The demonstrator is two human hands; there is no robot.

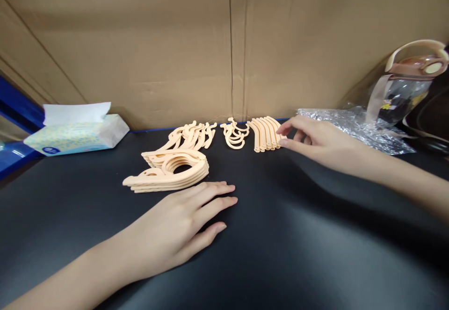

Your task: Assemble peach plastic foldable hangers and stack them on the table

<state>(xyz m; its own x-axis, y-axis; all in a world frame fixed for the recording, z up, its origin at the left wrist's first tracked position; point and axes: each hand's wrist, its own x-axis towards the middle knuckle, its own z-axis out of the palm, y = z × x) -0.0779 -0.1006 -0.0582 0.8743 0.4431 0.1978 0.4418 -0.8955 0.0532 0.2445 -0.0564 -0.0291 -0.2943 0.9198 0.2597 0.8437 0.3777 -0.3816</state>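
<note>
Peach-coloured plastic hanger parts lie on the black table. A stack of curved hanger bodies sits just beyond my left hand, which rests flat with fingers stretched out, holding nothing. Behind the stack is a fanned row of hooked pieces, then a small pile of hooks, then a row of short curved bars. My right hand reaches in from the right, its fingertips touching the right end of that row, fingers extended and slightly apart.
A cardboard wall closes off the back of the table. A tissue pack lies at the far left. Crinkled clear plastic wrap and a brown-lidded bottle stand at the far right.
</note>
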